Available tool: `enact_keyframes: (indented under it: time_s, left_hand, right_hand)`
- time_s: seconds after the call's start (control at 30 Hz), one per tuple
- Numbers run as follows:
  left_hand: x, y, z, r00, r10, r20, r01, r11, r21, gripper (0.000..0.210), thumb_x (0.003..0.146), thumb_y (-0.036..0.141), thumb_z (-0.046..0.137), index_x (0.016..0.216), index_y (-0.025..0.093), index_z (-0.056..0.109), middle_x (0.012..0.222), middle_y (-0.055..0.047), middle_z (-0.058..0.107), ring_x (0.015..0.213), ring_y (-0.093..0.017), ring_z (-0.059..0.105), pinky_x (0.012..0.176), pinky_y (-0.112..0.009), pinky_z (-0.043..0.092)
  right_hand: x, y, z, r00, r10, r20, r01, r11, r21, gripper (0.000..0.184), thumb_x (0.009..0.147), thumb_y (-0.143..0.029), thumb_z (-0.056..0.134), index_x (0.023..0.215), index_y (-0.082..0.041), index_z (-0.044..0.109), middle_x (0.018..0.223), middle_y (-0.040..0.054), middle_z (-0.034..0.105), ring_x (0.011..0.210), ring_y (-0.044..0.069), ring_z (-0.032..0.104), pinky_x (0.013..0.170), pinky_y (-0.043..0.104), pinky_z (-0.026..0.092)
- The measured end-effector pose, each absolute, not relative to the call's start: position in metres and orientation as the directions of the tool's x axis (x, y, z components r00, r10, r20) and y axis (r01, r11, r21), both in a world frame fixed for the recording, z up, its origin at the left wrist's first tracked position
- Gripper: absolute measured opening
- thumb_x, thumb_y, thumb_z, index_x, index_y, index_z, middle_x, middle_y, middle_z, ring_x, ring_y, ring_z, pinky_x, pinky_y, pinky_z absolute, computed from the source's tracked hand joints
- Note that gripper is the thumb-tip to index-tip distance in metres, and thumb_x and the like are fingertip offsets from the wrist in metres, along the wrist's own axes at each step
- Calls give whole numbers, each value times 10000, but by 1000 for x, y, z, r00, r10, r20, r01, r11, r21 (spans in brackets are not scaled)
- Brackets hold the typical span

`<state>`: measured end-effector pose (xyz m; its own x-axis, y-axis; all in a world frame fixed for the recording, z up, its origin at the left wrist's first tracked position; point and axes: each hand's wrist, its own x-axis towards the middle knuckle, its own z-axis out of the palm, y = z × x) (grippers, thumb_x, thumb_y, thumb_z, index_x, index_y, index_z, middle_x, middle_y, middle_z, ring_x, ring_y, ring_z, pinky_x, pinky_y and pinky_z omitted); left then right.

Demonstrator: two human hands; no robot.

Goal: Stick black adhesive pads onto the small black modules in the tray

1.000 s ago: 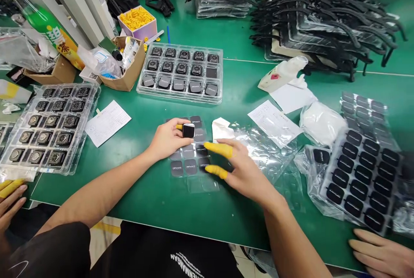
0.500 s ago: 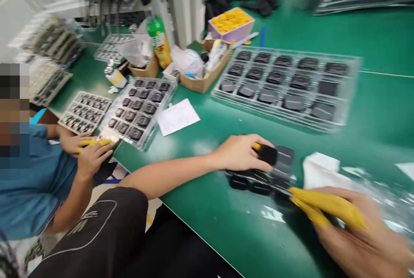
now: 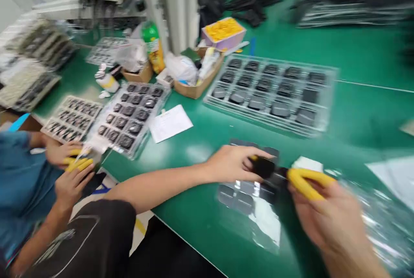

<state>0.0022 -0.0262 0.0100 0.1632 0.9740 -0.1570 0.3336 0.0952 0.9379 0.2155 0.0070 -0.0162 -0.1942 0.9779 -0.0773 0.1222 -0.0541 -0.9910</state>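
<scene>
A worker's bare left hand point(image 3: 226, 163) gripped a black square watch case point(image 3: 263, 167), blurred by movement, between thumb and fingers above a green tabletop point(image 3: 200, 222). Opposite, the right hand point(image 3: 289, 174), its thumb and forefinger in yellow rubber finger covers point(image 3: 304, 187), narrowed to a pinch on a small dark piece point(image 3: 282, 173), too smeared to identify, just beside the watch case. Beneath and in front of the left hand lay a clear plastic sheet point(image 3: 265, 239) bearing dark grey rounded-square stickers point(image 3: 245, 203), with a folded white cloth or paper point(image 3: 308, 164) near the right fingertips. Farther back on the tabletop sat a clear plastic tray point(image 3: 325, 124) with rows of dark watch cases, and behind it a pale purple box point(image 3: 233, 41) filled with small yellow items. A white sheet of paper point(image 3: 171, 123) lay between that tray and a second clear tray of watch parts point(image 3: 138, 148) to the left. At far left, a co-worker in a blue shirt point(image 3: 19, 183) sat with both hands point(image 3: 69, 187) close together, yellow covers on the fingers
</scene>
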Motion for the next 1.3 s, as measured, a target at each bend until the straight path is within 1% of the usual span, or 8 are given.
enact_keyframes:
  time_s: [0.03, 0.07, 0.1, 0.27, 0.4, 0.77, 1.1, 1.3]
  left_hand:
    - [2, -25, 6, 141, 975, -171, 297, 123, 947, 624, 730, 189, 868, 1327, 217, 690, 881, -13, 786, 850, -180, 768, 803, -257, 611]
    - [2, -24, 3, 121, 976, -182, 267, 144, 953, 620, 720, 180, 863, 1314, 207, 689, 869, -12, 778, 827, -173, 762, 784, -258, 614]
    - [2, -22, 1, 110, 975, -191, 247, 159, 956, 598, 708, 171, 859, 1284, 196, 698, 854, -10, 771, 804, -165, 757, 770, -254, 615]
    - [3, -16, 2, 127, 976, -176, 250, 140, 958, 535, 687, 161, 837, 1208, 191, 717, 837, -6, 760, 749, -141, 751, 750, -240, 619]
    - [8, -18, 7, 106, 978, -178, 270, 143, 952, 527, 676, 209, 869, 1181, 197, 717, 784, 1, 761, 736, -151, 754, 757, -256, 629]
    - [11, -19, 12, 81, 983, -163, 341, 127, 931, 485, 689, 245, 877, 1143, 197, 713, 741, 9, 758, 706, -158, 752, 730, -256, 617]
    - [9, -19, 10, 86, 985, -148, 348, 110, 931, 489, 688, 226, 862, 1154, 198, 716, 733, 9, 744, 703, -163, 751, 726, -264, 613]
    - [9, -20, 8, 96, 983, -155, 333, 115, 936, 500, 691, 234, 856, 1168, 192, 712, 738, 8, 747, 693, -160, 747, 709, -260, 614]
  right_hand:
    - [209, 6, -14, -75, 983, -169, 70, -164, -984, 374, 608, -591, 920, 817, -329, 756, 864, 78, 742, 790, 268, 714, 711, 469, 582]
    - [203, 6, -11, -31, 973, -229, 34, -227, -973, 442, 535, -594, 945, 808, -308, 748, 863, 58, 741, 788, 264, 710, 707, 461, 582]
    - [198, 6, -8, -21, 964, -264, 19, -264, -964, 466, 520, -598, 947, 804, -291, 740, 857, 48, 739, 782, 251, 702, 700, 442, 582]
    - [188, 5, 9, -99, 933, -347, -72, -355, -932, 442, 570, -515, 951, 829, -222, 745, 869, 48, 755, 821, 205, 696, 787, 368, 579]
    - [186, 2, 13, -104, 911, -398, -118, -409, -905, 444, 591, -492, 940, 858, -204, 734, 865, 44, 753, 798, 184, 686, 784, 343, 576]
    - [184, 0, 8, -80, 911, -405, -112, -412, -904, 420, 619, -450, 933, 887, -209, 718, 911, 53, 772, 869, 209, 714, 811, 350, 569]
    - [185, -1, 7, -92, 921, -379, -101, -387, -916, 439, 634, -504, 925, 891, -210, 723, 897, 51, 775, 858, 202, 713, 806, 343, 578]
    - [183, 0, 7, -73, 924, -376, -84, -381, -921, 515, 565, -566, 944, 870, -216, 721, 910, 48, 771, 880, 214, 725, 804, 355, 590]
